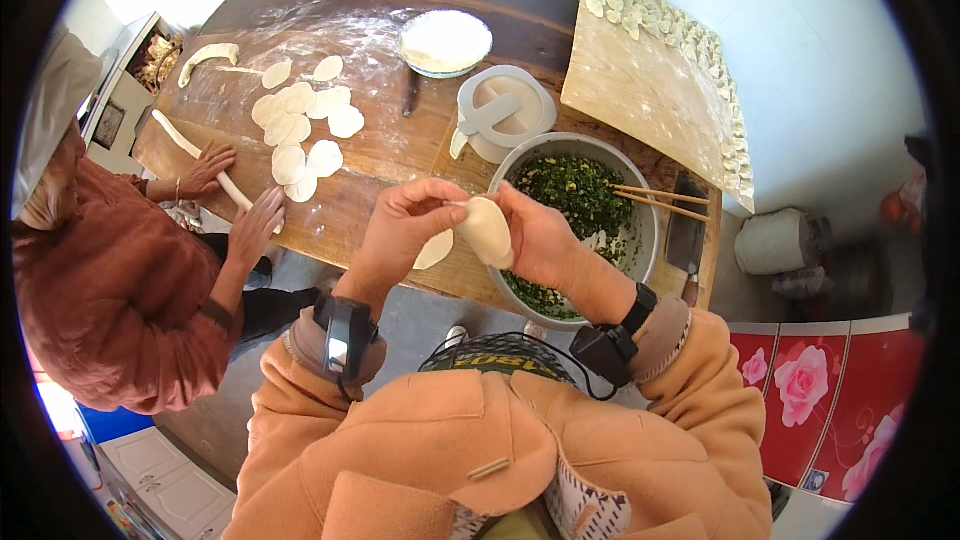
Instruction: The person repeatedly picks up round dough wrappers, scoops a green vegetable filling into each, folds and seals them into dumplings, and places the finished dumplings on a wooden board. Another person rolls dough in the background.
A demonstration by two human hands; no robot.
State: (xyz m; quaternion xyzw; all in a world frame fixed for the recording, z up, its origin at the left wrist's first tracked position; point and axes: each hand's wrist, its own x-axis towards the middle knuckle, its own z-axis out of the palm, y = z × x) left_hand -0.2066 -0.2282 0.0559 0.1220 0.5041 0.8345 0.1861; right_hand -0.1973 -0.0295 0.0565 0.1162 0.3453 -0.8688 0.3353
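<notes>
Between both hands, above the table's front edge, a folded dumpling (486, 231) is pinched at its upper rim. My left hand (409, 223) grips its left end with thumb and forefinger. On the other side, my right hand (538, 236) holds its right edge. A metal bowl (651, 240) of chopped green filling (574, 187) stands just behind and right of my right hand, with wooden chopsticks (660, 199) resting in it. One round dough wrapper (435, 250) lies beneath my left hand. More wrappers (289, 163) are spread, partly overlapping, to the left.
A co-worker (127, 277) at left rolls a dough rope (180, 136) under both hands. Behind stand a bowl of flour (445, 41) and a lidded plastic pitcher (502, 109). A board (649, 90) with rows of dumplings is at back right; a cleaver (684, 232) lies beside the filling bowl.
</notes>
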